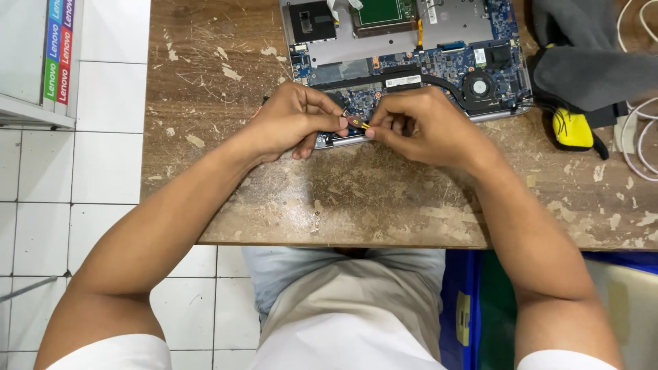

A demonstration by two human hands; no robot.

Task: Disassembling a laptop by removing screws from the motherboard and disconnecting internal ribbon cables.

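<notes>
At the far left you have the white tiled floor [103, 171], and in the upper corner the edge of a pale box with coloured stripes [41, 62] on its side. Next comes the worn wooden table [384, 205], with many scratches and pale chips on its brown top.

Your left hand [291, 123] rests on the table at the near edge of the opened laptop [411, 48]. Its fingers are curled closed, and the thumb and forefinger pinch together at the tip, touching the small tool [356, 123] there. This tool is a thin thing with a dark and yellow part, and it lies just between your two hands, over the front edge of the laptop. Most of it is hidden by the fingers, so I cannot tell its full shape.

Your right hand [425, 127] is just beside the left one, almost touching it. Its fingers are also bent closed and they grip the other end of the small tool.

Behind both hands the laptop lies with its bottom cover off. You can see the blue circuit board, the black cooling pipe and a round fan [480, 87] on the right side.

Further right there is a grey cloth [589, 48], under it a black and yellow object [572, 130], and at the table edge some white cables [641, 123].
</notes>
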